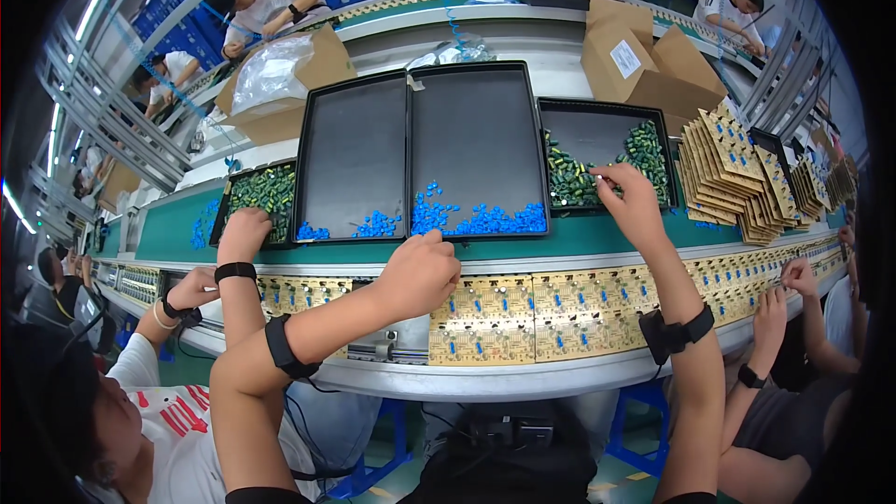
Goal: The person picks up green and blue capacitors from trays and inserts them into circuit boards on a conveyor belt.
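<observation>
My left hand (420,271) is closed, its fingers curled at the near edge of a black tray (476,131) with loose blue components (490,219) along its near side. Whatever its fingertips hold is hidden. My right hand (630,194) pinches over a black bin (597,114) of green cylindrical capacitors (644,157). Between its thumb and forefinger shows the pale end of a small part, seemingly a capacitor. Below both hands runs a row of tan circuit boards (481,327), with blue and pale parts standing on them.
Another black tray (350,149) adjoins on the left. Beside it, a co-worker's hand (245,231) is at a bin of green capacitors (264,189). Stacked circuit boards (723,163) stand at right, cardboard boxes (644,61) behind. Another person's hands (784,294) work at far right.
</observation>
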